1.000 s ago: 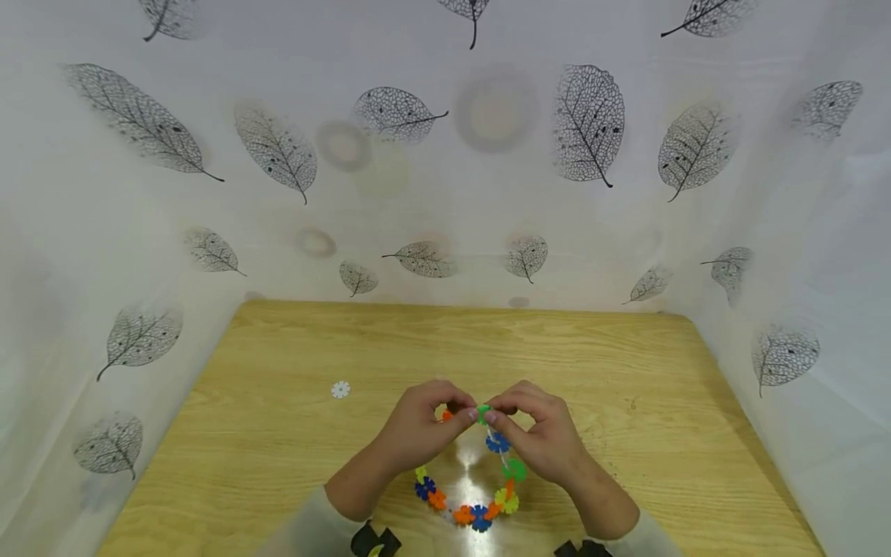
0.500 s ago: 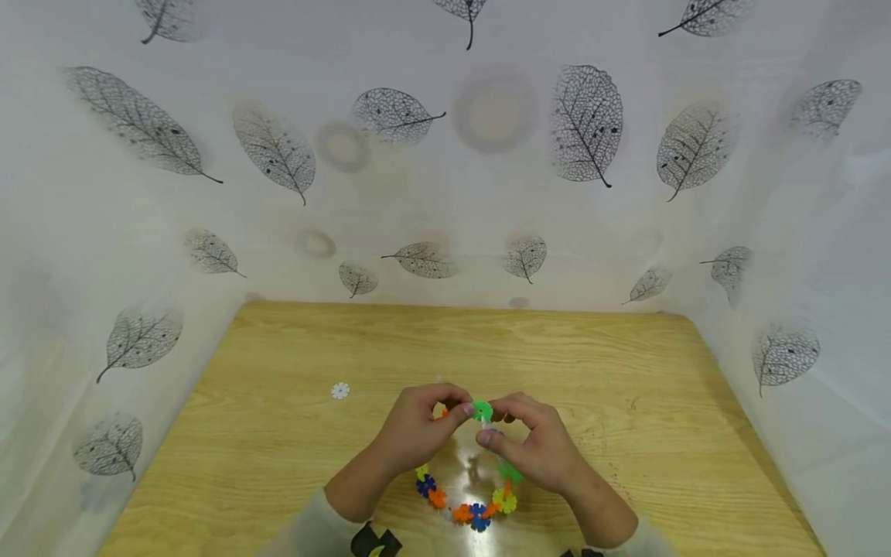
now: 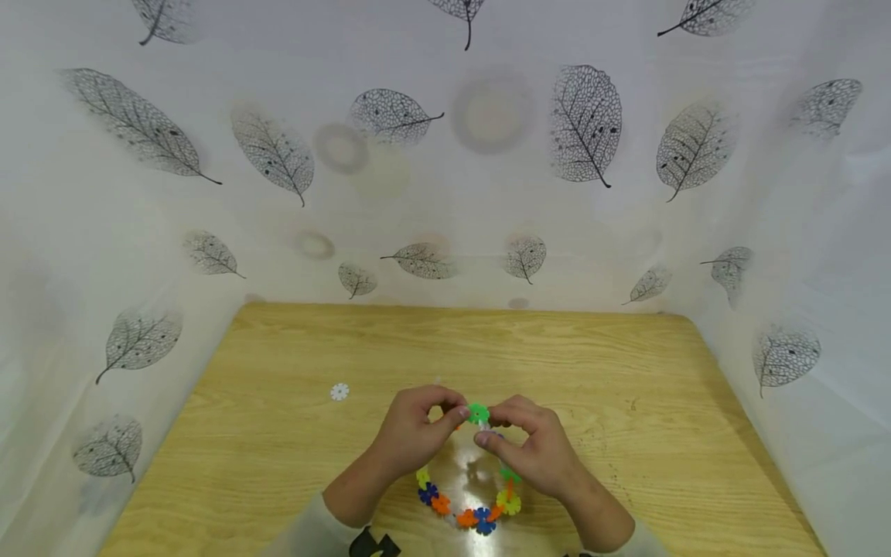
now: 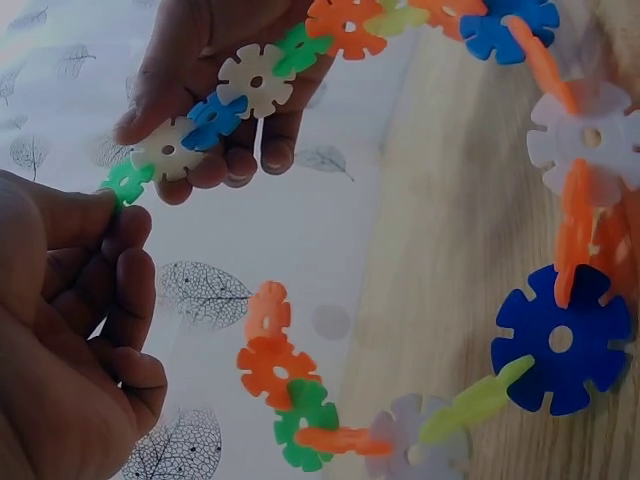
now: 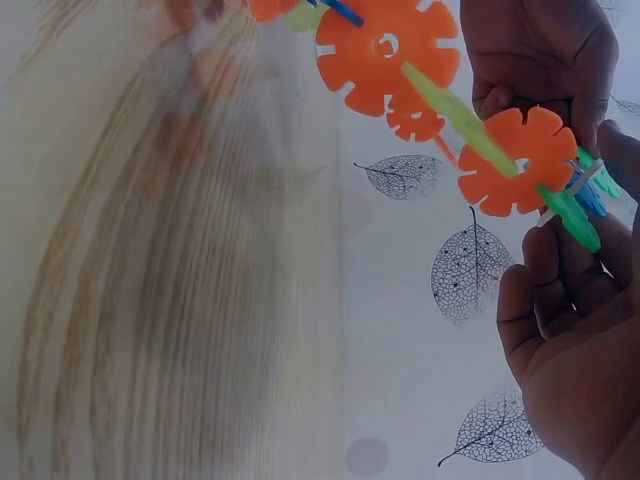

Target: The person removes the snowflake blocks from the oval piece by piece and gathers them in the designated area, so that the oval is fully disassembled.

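A chain of notched plastic discs in several colours hangs in a loop between the two hands. In the head view, the left hand (image 3: 418,435) pinches a green disc (image 3: 478,414) at the chain's end between thumb and index finger. Just right of it, the right hand (image 3: 534,447) holds the chain by the adjoining white disc (image 4: 168,150), its fingers behind the piece. Blue, white and green discs follow across that palm in the left wrist view. The other end, an orange disc (image 4: 268,308), hangs loose. In the right wrist view, another orange disc (image 5: 518,162) hangs beside the right fingers.
A single white disc (image 3: 339,392) lies on the wooden table (image 3: 278,348), left of the hands. A pale cloth (image 3: 445,201) printed with leaves surrounds the table at the back and both sides.
The right thumb and index finger have moved off the green disc to the white one beside it. The green disc has turned to show its face; the left hand keeps its pinch.
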### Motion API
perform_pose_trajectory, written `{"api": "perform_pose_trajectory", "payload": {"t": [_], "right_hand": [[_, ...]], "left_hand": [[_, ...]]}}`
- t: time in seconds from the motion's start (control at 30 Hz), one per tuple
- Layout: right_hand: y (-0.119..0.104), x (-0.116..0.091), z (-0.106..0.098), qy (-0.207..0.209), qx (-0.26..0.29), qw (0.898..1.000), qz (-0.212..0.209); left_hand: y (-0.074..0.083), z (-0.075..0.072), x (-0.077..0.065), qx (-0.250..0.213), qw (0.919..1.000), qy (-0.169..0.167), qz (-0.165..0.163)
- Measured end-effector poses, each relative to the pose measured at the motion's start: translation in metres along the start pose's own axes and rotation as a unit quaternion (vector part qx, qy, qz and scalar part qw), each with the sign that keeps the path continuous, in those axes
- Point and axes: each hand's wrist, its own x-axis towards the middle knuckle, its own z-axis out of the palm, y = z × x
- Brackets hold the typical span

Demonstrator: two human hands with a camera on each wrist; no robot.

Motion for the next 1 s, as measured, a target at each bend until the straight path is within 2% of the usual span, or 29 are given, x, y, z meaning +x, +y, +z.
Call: {"api": "perform_pose_trajectory", "payload": {"t": [0.43, 0.5, 0.63, 0.7, 0.83, 1.0], "right_hand": [[-0.003, 0.004, 0.000, 0.000, -0.006, 1.000, -0.025], [-0.002, 0.002, -0.001, 0.001, -0.010, 1.000, -0.018], [0.002, -0.006, -0.003, 0.014, -0.022, 1.000, -0.003], [0.005, -0.010, -0.005, 0.025, -0.023, 0.999, 0.000], [0.011, -0.011, -0.007, 0.036, -0.016, 0.999, 0.008], [0.010, -0.009, -0.005, 0.033, -0.009, 0.999, 0.005]], "left_hand": [[-0.004, 0.000, -0.004, -0.030, 0.9976, 0.044, 0.043], [-0.004, -0.007, -0.003, -0.024, 0.9961, 0.071, 0.048], [-0.005, -0.032, -0.002, 0.004, 0.9902, 0.133, 0.041], [-0.005, -0.045, -0.002, 0.015, 0.9898, 0.140, 0.023], [-0.009, -0.059, -0.007, 0.019, 0.9915, 0.122, -0.040], [-0.016, -0.066, -0.018, 0.027, 0.9824, 0.136, -0.125]]}}
